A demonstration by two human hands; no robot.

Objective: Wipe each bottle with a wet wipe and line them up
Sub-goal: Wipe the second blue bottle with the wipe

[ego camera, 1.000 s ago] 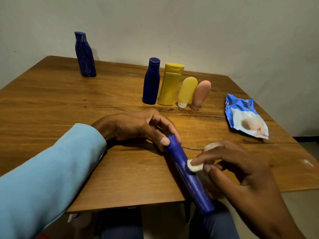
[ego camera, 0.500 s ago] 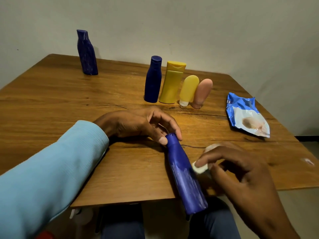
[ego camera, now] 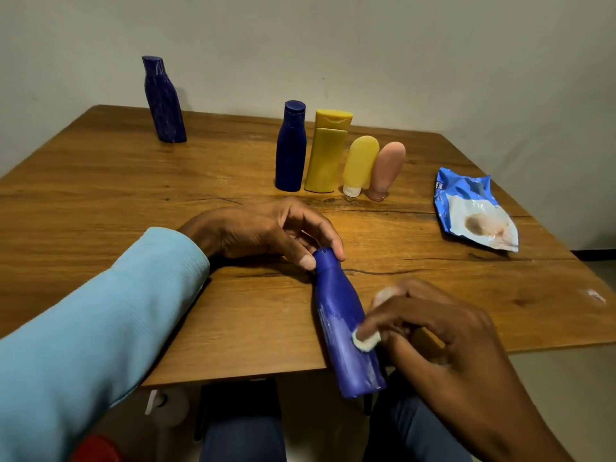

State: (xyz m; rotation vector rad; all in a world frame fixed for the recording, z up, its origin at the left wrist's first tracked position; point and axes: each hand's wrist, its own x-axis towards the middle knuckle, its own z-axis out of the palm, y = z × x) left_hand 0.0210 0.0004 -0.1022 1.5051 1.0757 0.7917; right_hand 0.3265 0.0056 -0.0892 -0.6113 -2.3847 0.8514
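Left hand (ego camera: 266,231) grip pinched blue bottle (ego camera: 346,325) cap, right hand (ego camera: 433,325) grip pressed wet wipe (ego camera: 366,340) on it, bottle lengthwise over worktop (ego camera: 133,201) near edge, cap pointing away.

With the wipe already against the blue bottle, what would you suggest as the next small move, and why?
Probably draw the wipe down toward the base of the blue bottle. Pale streaks still show on its lower body, the left hand steadies the cap end, and the right hand already presses the wipe on its side.
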